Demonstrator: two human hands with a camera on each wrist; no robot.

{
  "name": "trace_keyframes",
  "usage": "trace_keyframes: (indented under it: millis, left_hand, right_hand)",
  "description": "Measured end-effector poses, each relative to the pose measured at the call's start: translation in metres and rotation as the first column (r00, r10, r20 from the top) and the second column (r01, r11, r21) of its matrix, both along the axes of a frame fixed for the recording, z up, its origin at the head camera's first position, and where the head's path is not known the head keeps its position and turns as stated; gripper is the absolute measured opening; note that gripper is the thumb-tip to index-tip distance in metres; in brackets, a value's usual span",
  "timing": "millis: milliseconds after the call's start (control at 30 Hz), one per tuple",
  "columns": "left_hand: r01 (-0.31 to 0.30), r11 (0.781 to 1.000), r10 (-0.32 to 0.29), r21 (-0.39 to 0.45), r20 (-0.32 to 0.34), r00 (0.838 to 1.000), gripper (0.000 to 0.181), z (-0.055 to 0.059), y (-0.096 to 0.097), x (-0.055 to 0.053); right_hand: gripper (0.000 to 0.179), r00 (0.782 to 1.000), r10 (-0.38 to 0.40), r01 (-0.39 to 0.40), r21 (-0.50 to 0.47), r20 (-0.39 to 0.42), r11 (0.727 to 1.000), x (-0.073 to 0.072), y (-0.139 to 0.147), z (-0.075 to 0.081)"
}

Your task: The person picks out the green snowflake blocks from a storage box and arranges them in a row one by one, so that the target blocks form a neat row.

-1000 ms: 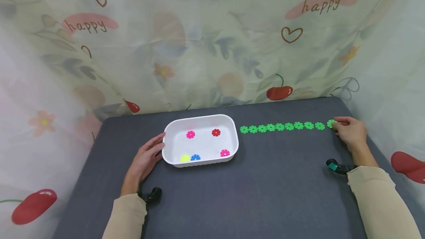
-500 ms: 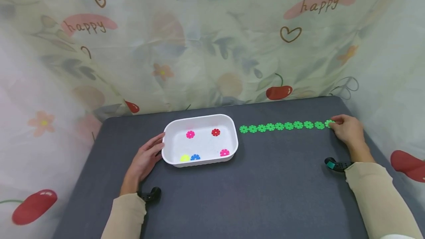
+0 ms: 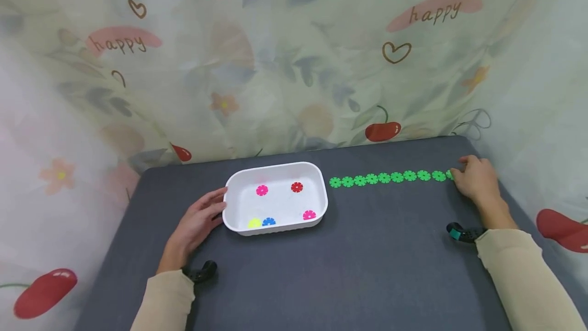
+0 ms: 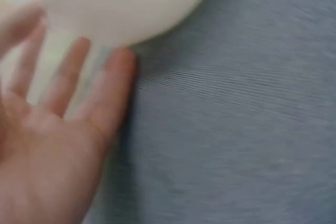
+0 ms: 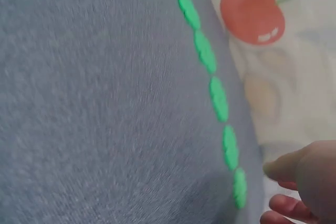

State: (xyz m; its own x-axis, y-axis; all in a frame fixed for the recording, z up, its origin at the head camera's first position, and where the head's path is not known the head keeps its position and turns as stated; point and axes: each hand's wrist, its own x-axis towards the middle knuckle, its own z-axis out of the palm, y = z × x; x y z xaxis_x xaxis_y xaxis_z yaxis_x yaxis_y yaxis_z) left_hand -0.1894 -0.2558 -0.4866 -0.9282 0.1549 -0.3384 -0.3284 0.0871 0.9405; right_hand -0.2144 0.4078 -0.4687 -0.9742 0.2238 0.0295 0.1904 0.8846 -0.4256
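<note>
A white plastic tray point(image 3: 321, 203) stands on the dark grey table, with several notched flower-shaped discs lying inside, among them a red disc point(image 3: 297, 187) and a blue disc point(image 3: 269, 221). Against the tray's left side my left hand point(image 3: 199, 221) rests with fairly straight fingers; the blurred left wrist view shows its fingertips at the tray wall. Right of the tray runs a row of green flower-shaped discs point(image 3: 397, 177). My right hand point(image 3: 479, 180) hovers at the row's right end, partly covering the last disc, whose near face shows in the right wrist view, apart from my fingertips.
The grey tabletop point(image 3: 340, 275) stretches in front of the tray and row. A printed curtain point(image 3: 275, 75) hangs behind the table's far edge and along both sides. A thin loop of cord point(image 3: 475, 121) lies at the back right corner.
The right hand has slid the last green disc left to the end of the row and let go of it, fingers now lifted. The left hand stays at the tray.
</note>
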Motion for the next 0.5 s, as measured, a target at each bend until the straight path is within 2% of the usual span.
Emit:
trace_keyframes:
  millis: [133, 267, 300, 367, 500]
  left_hand:
    - [0.042, 0.984, -0.049, -0.173, -0.036, 0.998, 0.056, 0.017, 0.001, -0.007]
    - [0.036, 0.938, -0.063, -0.344, -0.069, 0.996, 0.052, 0.034, 0.007, -0.012]
    - [0.029, 0.922, -0.064, -0.385, -0.078, 0.995, 0.051, 0.038, 0.010, -0.013]
    - [0.008, 0.877, -0.063, -0.480, -0.098, 0.993, 0.051, 0.048, 0.014, -0.015]
    - [-0.047, 0.770, -0.074, -0.637, -0.162, 0.984, 0.054, 0.072, 0.027, -0.020]
  right_hand:
    - [0.052, 1.000, 0.012, -0.013, -0.018, -0.010, 1.000, 0.002, -0.015, 0.011]
    - [0.053, 0.998, 0.051, -0.052, -0.039, -0.042, 0.998, 0.005, -0.038, 0.021]
    - [0.053, 0.996, 0.064, -0.066, -0.040, -0.057, 0.997, 0.005, -0.044, 0.024]
    - [0.054, 0.992, 0.087, -0.091, -0.043, -0.086, 0.995, 0.005, -0.057, 0.029]
    - [0.053, 0.978, 0.131, -0.139, -0.041, -0.164, 0.989, 0.003, -0.083, 0.040]
